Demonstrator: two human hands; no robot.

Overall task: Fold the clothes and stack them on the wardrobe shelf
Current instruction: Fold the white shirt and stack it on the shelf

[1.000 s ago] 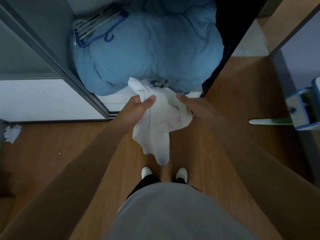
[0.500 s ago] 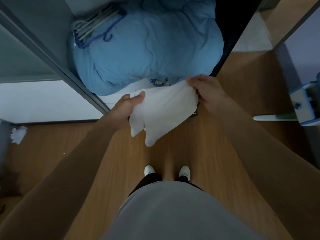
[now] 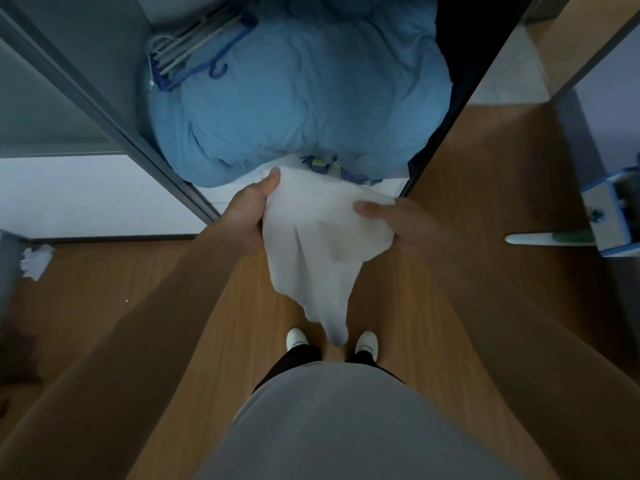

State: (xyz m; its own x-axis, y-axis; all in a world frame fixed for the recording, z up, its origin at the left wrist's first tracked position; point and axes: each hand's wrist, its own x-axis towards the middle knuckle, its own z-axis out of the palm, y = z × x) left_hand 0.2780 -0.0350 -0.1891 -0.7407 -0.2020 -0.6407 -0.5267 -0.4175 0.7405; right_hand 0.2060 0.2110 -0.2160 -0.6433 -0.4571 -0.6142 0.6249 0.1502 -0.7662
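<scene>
From the head view, one white garment (image 3: 311, 244) of soft, limp cloth hangs at the centre, bunched at its top and tapering to a rounded tail that drops toward 6 o'clock, above the gap between two white shoes (image 3: 297, 338). Both hands are clamped on it and set apart. The left hand (image 3: 247, 216) grips the top corner at 10 o'clock of the cloth with the thumb laid over the fabric. The right hand (image 3: 408, 226) holds the opposite edge at 3 o'clock, thumb on top and fingers hidden beneath. The garment is in the air just in front of the wardrobe shelf (image 3: 393, 186), whose smooth white front edge shows behind the hands. At 12 o'clock one puffy blue duvet (image 3: 304, 91), creased and rounded, fills the wardrobe, and a small patterned scrap peeks out under it near the shelf edge. On the duvet at 11 o'clock lies a bundle of thin hangers (image 3: 194, 46), one blue with a hooked end and several pale grey ones too tightly packed to count. A grey metal door frame (image 3: 104, 98) runs diagonally at 10 o'clock. The floor (image 3: 467, 168) is wood-grained brown board. At 9 o'clock one crumpled white paper (image 3: 36, 261) lies on it. At 3 o'clock stands one boxy blue and white object (image 3: 609, 220) with a pale handle pointing left. A smooth grey shirt (image 3: 329, 420) fills 6 o'clock.
</scene>
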